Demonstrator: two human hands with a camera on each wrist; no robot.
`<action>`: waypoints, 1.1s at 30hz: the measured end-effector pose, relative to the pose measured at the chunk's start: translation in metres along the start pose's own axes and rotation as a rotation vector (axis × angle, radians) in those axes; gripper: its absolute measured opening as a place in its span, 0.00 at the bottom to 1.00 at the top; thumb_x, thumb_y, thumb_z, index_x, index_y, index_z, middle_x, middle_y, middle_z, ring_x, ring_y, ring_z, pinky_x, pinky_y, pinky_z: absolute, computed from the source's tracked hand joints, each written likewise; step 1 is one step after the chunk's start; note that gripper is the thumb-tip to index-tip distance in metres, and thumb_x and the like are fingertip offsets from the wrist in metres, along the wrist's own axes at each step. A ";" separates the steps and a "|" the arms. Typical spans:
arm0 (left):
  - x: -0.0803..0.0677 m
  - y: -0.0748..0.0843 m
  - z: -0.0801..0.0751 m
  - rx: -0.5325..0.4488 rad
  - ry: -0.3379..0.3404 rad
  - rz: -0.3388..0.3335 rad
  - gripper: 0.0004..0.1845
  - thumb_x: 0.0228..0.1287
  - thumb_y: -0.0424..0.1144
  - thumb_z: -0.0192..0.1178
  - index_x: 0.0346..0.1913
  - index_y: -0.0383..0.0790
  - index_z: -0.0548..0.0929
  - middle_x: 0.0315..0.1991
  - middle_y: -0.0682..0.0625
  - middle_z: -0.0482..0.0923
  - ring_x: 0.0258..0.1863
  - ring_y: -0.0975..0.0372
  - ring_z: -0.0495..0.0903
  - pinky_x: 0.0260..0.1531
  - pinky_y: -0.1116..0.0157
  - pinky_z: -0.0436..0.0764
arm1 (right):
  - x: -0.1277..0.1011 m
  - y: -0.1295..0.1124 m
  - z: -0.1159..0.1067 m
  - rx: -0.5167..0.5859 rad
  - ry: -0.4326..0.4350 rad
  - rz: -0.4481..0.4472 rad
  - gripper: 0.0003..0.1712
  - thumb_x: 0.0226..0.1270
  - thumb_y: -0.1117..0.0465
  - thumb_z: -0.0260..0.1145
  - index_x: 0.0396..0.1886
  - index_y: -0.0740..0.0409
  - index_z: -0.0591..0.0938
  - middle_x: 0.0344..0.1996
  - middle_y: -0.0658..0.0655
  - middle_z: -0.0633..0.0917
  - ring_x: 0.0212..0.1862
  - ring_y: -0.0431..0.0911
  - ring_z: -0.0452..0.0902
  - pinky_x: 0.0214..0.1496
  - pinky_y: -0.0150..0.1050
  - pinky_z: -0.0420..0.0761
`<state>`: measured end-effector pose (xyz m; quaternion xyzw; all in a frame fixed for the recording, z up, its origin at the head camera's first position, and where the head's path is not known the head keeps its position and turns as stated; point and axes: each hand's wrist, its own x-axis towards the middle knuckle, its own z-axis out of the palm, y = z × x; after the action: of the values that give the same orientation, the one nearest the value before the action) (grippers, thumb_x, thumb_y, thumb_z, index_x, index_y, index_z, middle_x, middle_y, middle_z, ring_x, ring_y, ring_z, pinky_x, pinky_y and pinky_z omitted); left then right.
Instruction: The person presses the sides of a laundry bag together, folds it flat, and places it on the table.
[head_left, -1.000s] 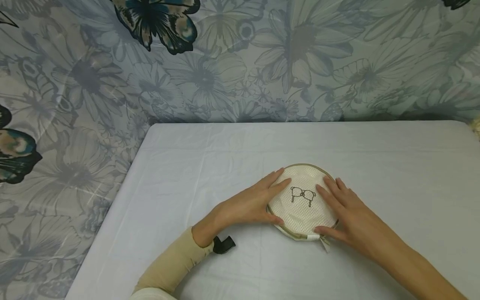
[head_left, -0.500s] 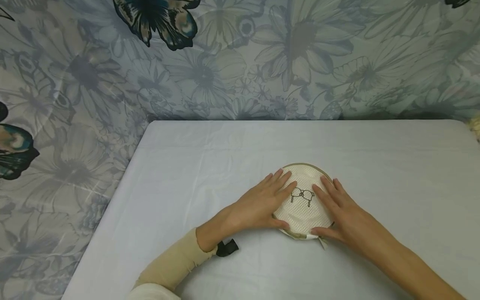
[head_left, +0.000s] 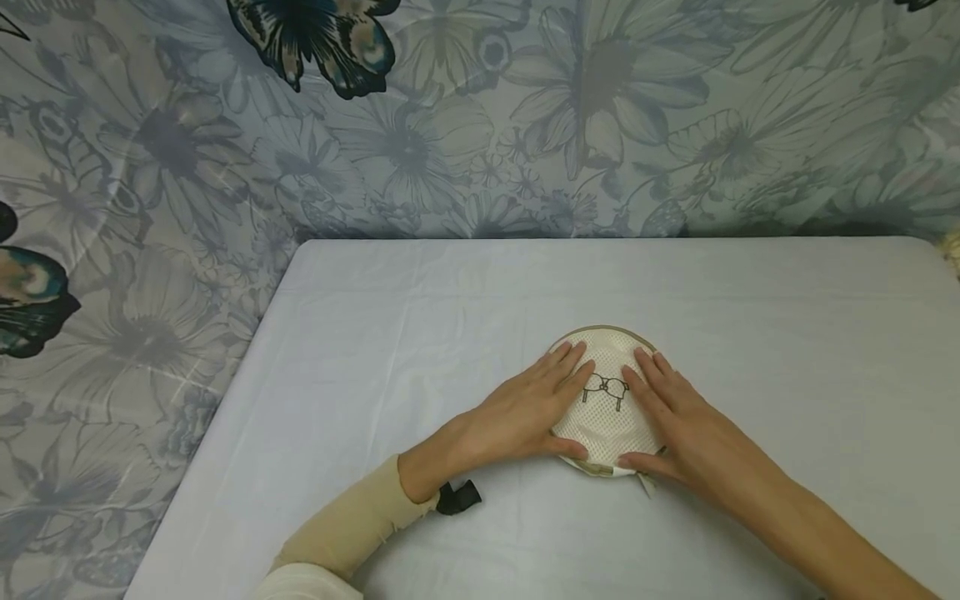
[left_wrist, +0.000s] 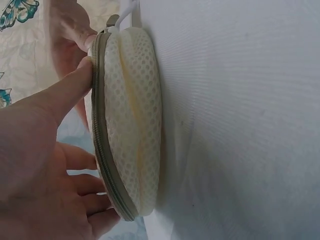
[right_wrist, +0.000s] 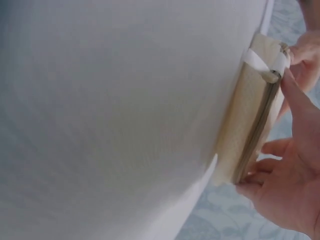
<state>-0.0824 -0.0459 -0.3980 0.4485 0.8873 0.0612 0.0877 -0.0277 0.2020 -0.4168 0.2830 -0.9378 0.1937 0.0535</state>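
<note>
A round cream mesh laundry bag (head_left: pixel 609 433) lies on the white table, a small black bra-like outline printed on its top. A zipper (left_wrist: pixel 102 115) runs round its rim, and the mesh side bulges a little below it in the left wrist view. My left hand (head_left: pixel 525 408) rests on the bag's left part with its fingers spread over the top and the thumb at the near edge. On the right part rests my right hand (head_left: pixel 693 425), laid the same way. A white tab (right_wrist: pixel 260 65) shows near the zipper's end in the right wrist view.
The white-covered table (head_left: pixel 420 308) reaches back to a wall covering (head_left: pixel 450 150) printed with flowers and butterflies. A black strap piece (head_left: pixel 459 497) hangs at the left wrist, beside a beige sleeve (head_left: pixel 348 517).
My left hand has slid to the right and farther onto the bag. The right hand has shifted slightly left, so the two hands are closer together.
</note>
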 end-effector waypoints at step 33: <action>0.006 -0.001 0.009 0.150 -0.191 -0.025 0.57 0.64 0.73 0.46 0.79 0.35 0.40 0.79 0.38 0.29 0.78 0.50 0.30 0.75 0.60 0.37 | 0.009 0.007 0.007 -0.084 -0.243 -0.010 0.59 0.63 0.34 0.64 0.78 0.67 0.52 0.76 0.74 0.49 0.75 0.69 0.48 0.66 0.65 0.65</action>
<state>-0.0848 -0.0419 -0.4074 0.4465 0.8826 -0.0496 0.1386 -0.0392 0.1993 -0.4237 0.3067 -0.9432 0.1182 -0.0475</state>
